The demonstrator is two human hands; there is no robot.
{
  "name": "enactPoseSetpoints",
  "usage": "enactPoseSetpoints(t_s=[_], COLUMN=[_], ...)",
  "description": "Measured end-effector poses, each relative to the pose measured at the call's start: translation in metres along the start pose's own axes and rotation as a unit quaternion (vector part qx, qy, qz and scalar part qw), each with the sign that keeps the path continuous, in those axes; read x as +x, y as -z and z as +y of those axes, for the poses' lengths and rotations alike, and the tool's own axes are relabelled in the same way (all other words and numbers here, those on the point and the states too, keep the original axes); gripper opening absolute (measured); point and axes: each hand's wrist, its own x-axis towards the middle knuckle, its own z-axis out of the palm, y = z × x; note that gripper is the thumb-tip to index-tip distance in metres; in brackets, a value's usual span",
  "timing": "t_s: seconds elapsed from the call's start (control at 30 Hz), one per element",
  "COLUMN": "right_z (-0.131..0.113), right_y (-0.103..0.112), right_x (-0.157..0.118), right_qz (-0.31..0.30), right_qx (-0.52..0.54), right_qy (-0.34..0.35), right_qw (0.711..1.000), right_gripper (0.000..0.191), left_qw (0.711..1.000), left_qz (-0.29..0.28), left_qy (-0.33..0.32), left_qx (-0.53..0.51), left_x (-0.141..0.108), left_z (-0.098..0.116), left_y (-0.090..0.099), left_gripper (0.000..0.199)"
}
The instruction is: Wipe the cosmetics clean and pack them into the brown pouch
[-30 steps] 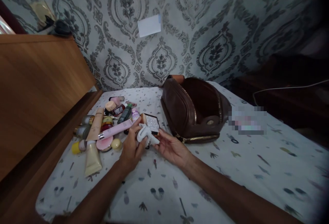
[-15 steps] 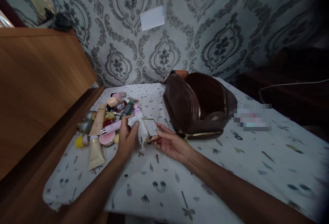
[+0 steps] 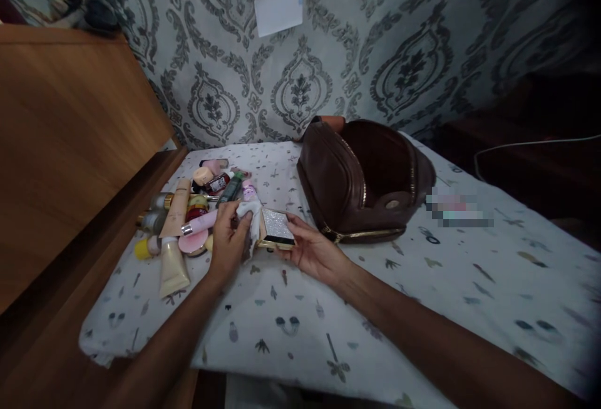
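Gripping a boxy, gold-rimmed, silver-glittered case point(image 3: 278, 228) by its right side above the white patterned worktop point(image 3: 300, 309), nearer the left edge, the right hand point(image 3: 315, 253) steadies something probably light, stiff and slippery, best held by its rims, while the left hand point(image 3: 228, 241) pinches a soft white cloth point(image 3: 252, 210) against it.

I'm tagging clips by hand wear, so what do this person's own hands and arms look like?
The left hand and right hand are ungloved. No sleeve, watch or bracelet shows on the left forearm or right forearm. Fingers are too small to rule out thin rings.
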Motion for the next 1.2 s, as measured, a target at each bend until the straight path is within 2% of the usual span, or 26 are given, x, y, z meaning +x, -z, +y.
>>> enactPoseSetpoints(t_s=[0.13, 0.27, 0.4, 0.53, 0.6, 0.67, 0.77, 1.0, 1.1, 1.2], right_z=[0.002, 0.005, 0.009, 0.009, 0.006, 0.003, -0.001, 0.002, 0.003, 0.003], right_y=[0.003, 0.000, -0.004, -0.003, 0.000, 0.003, 0.004, -0.007, -0.008, -0.006], right_x=[0.002, 0.001, 0.000, 0.004, 0.006, 0.006, 0.003, -0.010, -0.010, -0.006], right_qz=[0.021, 0.050, 0.064, 0.075, 0.082, 0.079, 0.042, -0.017, -0.021, -0.006], right_qx=[-0.002, -0.006, -0.030, -0.007, 0.026, 0.060, 0.081, -0.005, -0.016, 0.006], right_qy=[0.020, 0.065, 0.093, 0.108, 0.100, 0.073, 0.021, -0.035, -0.027, -0.005], right_qw=[1.000, 0.997, 0.993, 0.991, 0.991, 0.992, 0.996, 0.999, 0.999, 1.000], right_gripper=[0.030, 0.034, 0.039, 0.035, 0.030, 0.025, 0.021, 0.021, 0.027, 0.031], left_qw=[0.999, 0.998, 0.989, 0.957, 0.945, 0.943, 0.952, 0.964, 0.964, 0.960], left_qz=[-0.038, -0.059, -0.087, -0.109, -0.102, -0.084, -0.057, 0.024, 0.022, -0.017], left_qy=[0.007, -0.029, -0.108, -0.226, -0.262, -0.267, -0.254, -0.237, -0.234, -0.251], left_qx=[-0.025, 0.003, 0.059, 0.144, 0.170, 0.179, 0.161, 0.121, 0.121, 0.127], left_x=[0.000, 0.002, 0.000, -0.006, -0.009, -0.010, -0.010, -0.007, -0.007, -0.009], left_z=[0.003, 0.007, 0.011, 0.012, 0.010, 0.009, 0.008, 0.013, 0.013, 0.012], left_y=[0.001, 0.005, 0.009, 0.008, 0.006, 0.006, 0.006, 0.008, 0.008, 0.006], left_gripper=[0.016, 0.017, 0.019, 0.025, 0.028, 0.028, 0.025, 0.018, 0.018, 0.020])
